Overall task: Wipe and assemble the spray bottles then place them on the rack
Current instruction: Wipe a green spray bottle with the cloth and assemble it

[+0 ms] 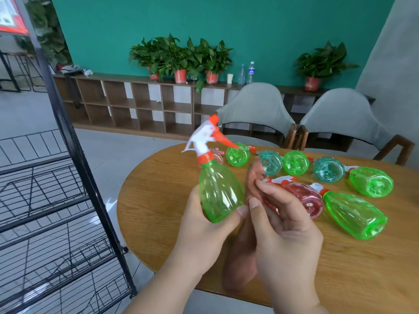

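Note:
My left hand (204,225) grips the base of a green spray bottle (218,189), held upright and tilted left above the round wooden table (154,200). Its white and orange trigger head (207,139) is fitted on top. My right hand (281,223) holds a pinkish-brown cloth (240,257) just right of the bottle; the cloth hangs down over the table's front edge. Several more bottles lie on their sides on the table: green ones (356,214), teal ones (328,169) and a red one (306,198).
A black wire rack (56,200) with sloping shelves stands to the left of the table. Two grey chairs (256,109) face the table's far side. Behind them runs a low wooden shelf unit (127,105) carrying potted plants and water bottles.

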